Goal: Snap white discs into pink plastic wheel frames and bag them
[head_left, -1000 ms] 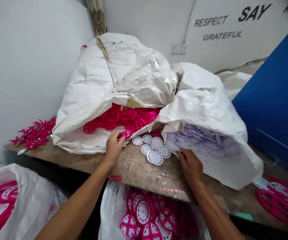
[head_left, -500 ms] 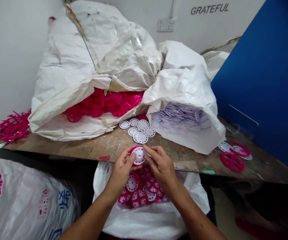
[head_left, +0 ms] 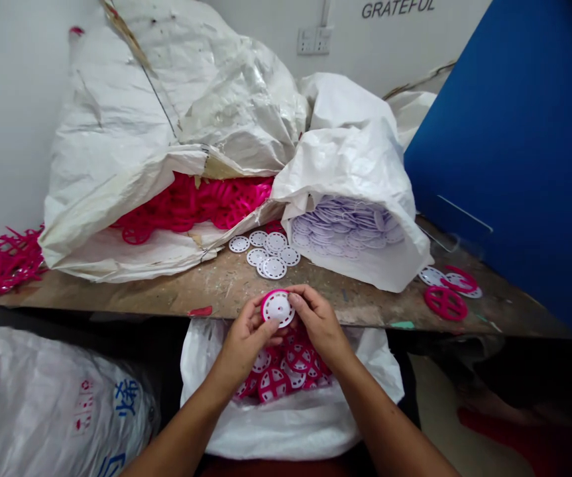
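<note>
Both hands are working right at the centre here: the left hand [head_left: 248, 344] is cupping a magenta-rimmed white disc [head_left: 278, 308] from the lower left, while the right hand [head_left: 320, 324] is closing in from the other side, its fingertips [head_left: 294, 299] pinching the upper right of the rim. That piece is being held between them, tilted toward the person, just off the front edge of the scarred wooden workbench [head_left: 226, 288]. Directly below, a white plastic sack [head_left: 286, 424] is holding a heap of magenta-and-white wheels [head_left: 273, 385], with the hands hovering over it. On the bench ahead, a small cluster of perforated white discs [head_left: 273, 255] is lying beside a woven sack [head_left: 350, 165] packed with stacked pale discs [head_left: 345, 228]. To the left, another woven sack [head_left: 116, 199] is spilling magenta plastic parts [head_left: 191, 202], and a tangle of magenta runners [head_left: 7, 262] is lying at the bench's left end. Over on the right, loose magenta rings [head_left: 445, 303] are resting near a blue panel [head_left: 504, 132], and a printed white sack [head_left: 67, 404] is sitting down at the lower left!
</note>
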Demonstrator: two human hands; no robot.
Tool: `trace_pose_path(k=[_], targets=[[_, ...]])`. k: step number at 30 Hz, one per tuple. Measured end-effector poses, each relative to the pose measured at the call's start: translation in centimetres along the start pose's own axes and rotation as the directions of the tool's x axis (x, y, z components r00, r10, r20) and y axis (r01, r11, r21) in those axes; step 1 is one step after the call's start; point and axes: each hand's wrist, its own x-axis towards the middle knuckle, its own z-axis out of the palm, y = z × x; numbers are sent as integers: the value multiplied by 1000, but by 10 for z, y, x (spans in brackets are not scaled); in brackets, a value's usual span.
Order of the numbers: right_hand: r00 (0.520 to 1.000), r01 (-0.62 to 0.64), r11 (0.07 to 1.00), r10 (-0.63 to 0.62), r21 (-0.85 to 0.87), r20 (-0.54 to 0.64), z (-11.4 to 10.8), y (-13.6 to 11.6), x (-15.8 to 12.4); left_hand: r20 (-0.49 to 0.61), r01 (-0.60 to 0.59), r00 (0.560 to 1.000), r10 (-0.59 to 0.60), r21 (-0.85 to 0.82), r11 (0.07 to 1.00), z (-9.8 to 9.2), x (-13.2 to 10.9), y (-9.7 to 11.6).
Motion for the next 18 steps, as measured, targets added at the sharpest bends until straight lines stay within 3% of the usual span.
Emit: trace_pose_path(k=[3, 8, 11, 13, 15, 17, 18], targets=[[996, -29, 999, 28, 19, 86, -1, 1, -5, 12, 16, 1000, -16, -4, 1000, 1, -5, -3], [986, 26, 996, -12, -84, 164, -2, -2, -10, -29, 23, 999, -22, 40, 999, -2, -13, -4], [963, 84, 968, -19, -236, 267, -8, -10, 4, 113, 80, 989, -91, 103, 991, -20, -16, 4], [965, 168, 912, -74, -375, 253, -12, -13, 23, 204, 48, 974, -101, 250, 967, -38, -14, 16], [967, 251, 818, -184, -518, 177, -12, -9, 46, 184, -57, 983, -28, 439, 897, -58, -3, 32], [952, 296, 719, -272, -629, 138, -9, 3, 67, 64, -166, 985, 159, 603, 780, -76, 19, 50], [946, 309, 676, -292, -669, 142, -6, 11, 76, -1, -202, 962, 272, 663, 721, -84, 34, 58]])
